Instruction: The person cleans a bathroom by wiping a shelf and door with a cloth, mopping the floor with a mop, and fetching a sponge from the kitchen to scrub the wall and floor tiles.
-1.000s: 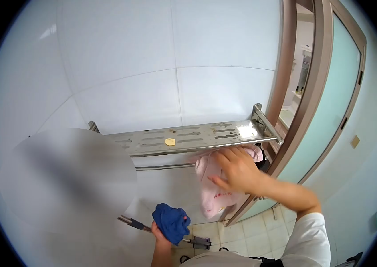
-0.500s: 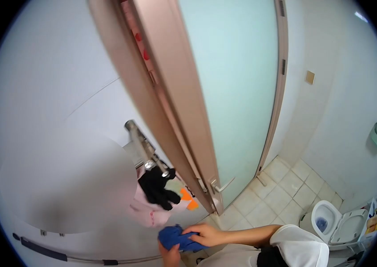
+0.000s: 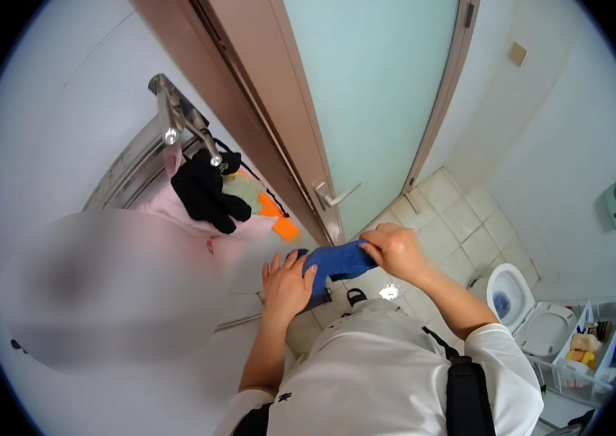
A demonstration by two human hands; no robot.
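Observation:
A blue cloth (image 3: 338,260) is stretched out between my two hands in front of my body. My right hand (image 3: 396,251) pinches its right end between thumb and fingers. On the left end lies my left hand (image 3: 290,287), its fingers bent over the fabric and its thumb against it. A lower corner of the cloth hangs down beside the left thumb. Beyond my left hand, a black cloth item (image 3: 208,190) hangs on the metal wall rack, over pink fabric (image 3: 235,236) and an orange piece (image 3: 279,218).
The metal rack (image 3: 130,160) juts from the left wall. A frosted glass door (image 3: 380,94) with a lever handle (image 3: 337,195) stands ahead. At right are a toilet (image 3: 505,291) with its lid raised and a caddy (image 3: 562,363) of bottles. Pale floor tiles (image 3: 460,221) lie below.
The view has tilted down. The bunched blue cloth is now spread between my hands, which have moved apart, the right one further to the right.

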